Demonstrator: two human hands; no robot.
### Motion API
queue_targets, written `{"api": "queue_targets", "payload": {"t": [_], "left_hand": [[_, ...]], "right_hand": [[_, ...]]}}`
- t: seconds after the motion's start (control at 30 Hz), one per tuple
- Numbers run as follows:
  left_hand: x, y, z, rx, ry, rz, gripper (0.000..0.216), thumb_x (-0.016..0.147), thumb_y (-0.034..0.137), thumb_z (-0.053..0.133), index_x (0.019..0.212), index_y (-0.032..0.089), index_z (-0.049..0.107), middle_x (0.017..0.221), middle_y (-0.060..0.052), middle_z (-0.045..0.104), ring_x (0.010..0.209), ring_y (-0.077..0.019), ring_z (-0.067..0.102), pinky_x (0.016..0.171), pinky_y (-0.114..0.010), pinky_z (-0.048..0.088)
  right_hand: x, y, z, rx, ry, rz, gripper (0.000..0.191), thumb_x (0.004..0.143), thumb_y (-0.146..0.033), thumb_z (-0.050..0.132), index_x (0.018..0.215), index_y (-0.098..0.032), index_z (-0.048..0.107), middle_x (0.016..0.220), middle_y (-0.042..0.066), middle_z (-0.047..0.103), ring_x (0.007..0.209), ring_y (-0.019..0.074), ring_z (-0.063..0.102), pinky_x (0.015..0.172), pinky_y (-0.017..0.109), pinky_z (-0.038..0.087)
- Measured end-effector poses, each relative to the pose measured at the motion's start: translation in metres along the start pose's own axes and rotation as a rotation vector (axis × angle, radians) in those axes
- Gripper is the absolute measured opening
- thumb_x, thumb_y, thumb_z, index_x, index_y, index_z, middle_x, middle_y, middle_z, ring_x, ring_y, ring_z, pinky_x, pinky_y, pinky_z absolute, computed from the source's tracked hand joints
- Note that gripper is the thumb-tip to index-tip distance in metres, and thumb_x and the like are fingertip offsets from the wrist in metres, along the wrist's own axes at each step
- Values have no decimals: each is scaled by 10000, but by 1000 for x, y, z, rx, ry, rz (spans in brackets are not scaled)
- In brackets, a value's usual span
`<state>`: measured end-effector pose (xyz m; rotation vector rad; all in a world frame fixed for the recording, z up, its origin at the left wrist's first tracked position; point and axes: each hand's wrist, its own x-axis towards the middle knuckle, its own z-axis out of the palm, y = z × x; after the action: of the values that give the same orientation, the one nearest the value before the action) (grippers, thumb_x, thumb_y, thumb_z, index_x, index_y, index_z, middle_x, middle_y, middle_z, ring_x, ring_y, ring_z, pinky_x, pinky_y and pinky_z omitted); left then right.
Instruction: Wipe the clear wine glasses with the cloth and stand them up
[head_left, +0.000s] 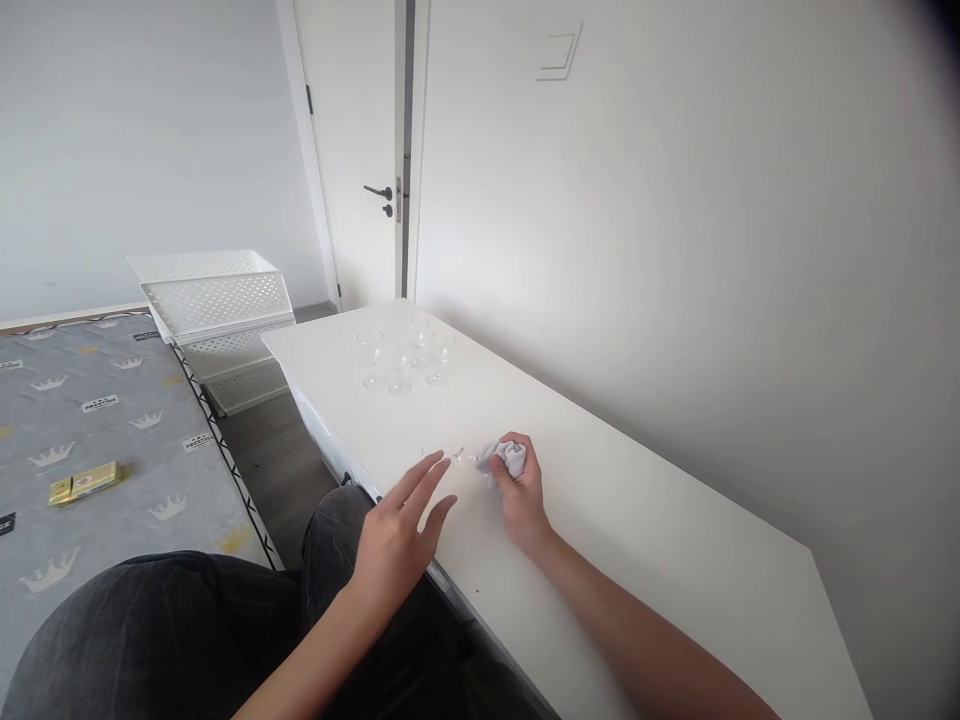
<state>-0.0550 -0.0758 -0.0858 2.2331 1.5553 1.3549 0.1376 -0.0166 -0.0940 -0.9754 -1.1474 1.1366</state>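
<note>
Cloth is gripped in R hand over tbl; L hand is held w/ fingers parted, clear item nr tips, grip unclear. Glasses are stood at far end; wiping seems part-done, amt left unclear.

Glasses on table, beyond cloth; packet on mattress, left of table.

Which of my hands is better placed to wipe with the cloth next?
Probably your right hand: it grips the light grey cloth, while your left hand is open and holds no cloth.
</note>
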Motion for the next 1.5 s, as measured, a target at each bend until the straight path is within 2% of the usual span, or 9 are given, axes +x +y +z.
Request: {"api": "queue_targets", "payload": {"t": [0.1, 0.3, 0.43, 0.6, 0.93, 1.1, 1.23, 1.4, 1.5], "left_hand": [[1, -4, 2, 217, 2, 74, 472, 985, 337, 658, 1436, 218, 588, 1289, -157, 723, 1205, -365, 675, 975, -531, 579], [1, -15, 13, 265, -173, -73, 296, 1055, 279, 492, 855, 201, 695, 739, -48, 670, 696, -214, 623, 588, -305, 424], [5, -10, 1, 34, -118, -272, 354, 1070, 386, 455, 868, 205, 681, 731, -16, 660, 607, -155, 546, 583, -272, 358], [1, 0, 12, -244, -223, -381, 435, 1050, 475, 460, 751, 193, 603, 628, 8, 573, 580, -134, 473, 606, -262, 325], [-3, 19, 23, -1326, -361, -822, 468, 918, 606, 661, 756, 171, 600, 610, 59, 322, 551, -108, 401, 487, -222, 323], [-3, 18, 27, -996, -137, -708, 530, 963, 623, 581, 670, 184, 533, 587, 33, 426, 541, -109, 417, 518, -232, 378], [-6, 21, 24, -633, -218, -615, 520, 1007, 612, 485, 726, 186, 585, 599, -1, 573, 523, -126, 481, 532, -240, 358], [-5, 26, 4, -319, -365, -463, 465, 1015, 498, 473, 662, 207, 551, 540, -5, 535, 498, -146, 452, 540, -271, 287], [-3, 23, -8, -110, -420, -351, 434, 998, 422, 484, 618, 214, 465, 542, -2, 485, 504, -143, 360, 556, -296, 225]], "right_hand": [[1, 0, -1, 121, -97, 50, 335, 892, -435, 779, 1089, -262, 570, 882, -12, 519, 788, 153, 475, 704, 273, 391], [8, 0, -5, 396, -59, 152, 253, 911, -441, 736, 1047, -280, 597, 930, 4, 579, 861, 186, 557, 727, 297, 447], [13, -5, -6, 522, 29, 211, 319, 955, -586, 606, 1123, -318, 650, 1204, 35, 672, 1085, 254, 642, 827, 394, 534], [3, -18, 3, 463, -322, 317, 665, 994, -723, 334, 1510, -347, 521, 1571, 58, 521, 1306, 307, 596, 946, 495, 546], [-5, -13, 6, 392, -561, 554, 836, 935, -827, 318, 1310, -171, 677, 1054, 161, 758, 971, 336, 717, 794, 495, 575], [-22, 0, 14, 98, -351, 161, 706, 1008, -649, 481, 1599, -271, 402, 1530, 132, 554, 1463, 315, 480, 1149, 540, 453], [-25, 15, 7, -268, -255, -232, 801, 1029, -436, 552, 1694, -286, 131, 1754, 73, 184, 1639, 278, 125, 1312, 532, 210], [-17, 12, -2, -440, -196, -546, 443, 904, -283, 675, 1346, -298, 680, 1391, 97, 649, 1424, 360, 508, 1260, 647, 263], [-15, 2, 0, -408, -184, -480, 261, 892, -286, 674, 1142, -277, 750, 1028, 66, 732, 992, 292, 681, 1050, 572, 490]]}}
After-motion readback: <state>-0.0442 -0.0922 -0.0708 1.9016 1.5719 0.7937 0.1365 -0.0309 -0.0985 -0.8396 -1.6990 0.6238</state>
